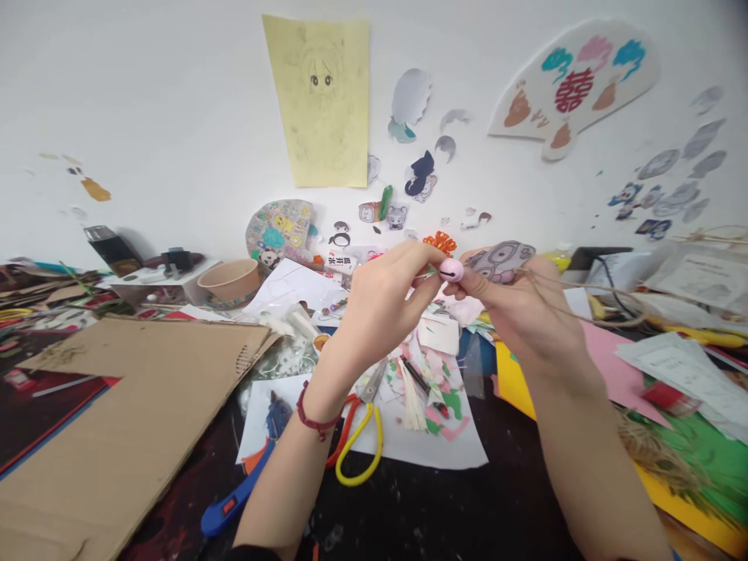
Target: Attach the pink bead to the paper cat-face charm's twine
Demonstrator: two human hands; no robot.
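A small pink jingle bell (451, 271) with a dark slot is pinched in my right hand (520, 312), held up over the table. A flat grey cut-out with drawn shapes (501, 261) shows just behind the same hand's fingers, and a length of thin brown twine (576, 294) trails off to the right. My left hand (389, 300) is closed right beside the bell, its thumb and fingertips pinched on what looks like a thin pale strand. An orange beaded-looking flower (439, 243) appears behind the left fingertips; whether it is attached to anything is hidden.
Yellow-and-red-handled scissors (359, 440) lie on white paper (467, 452) among scraps. A blue hot glue gun (245, 483) is left of them. Brown cardboard (157, 413) covers the left side. A tan bowl (229, 282) stands behind; coloured papers (619, 366) pile up at right.
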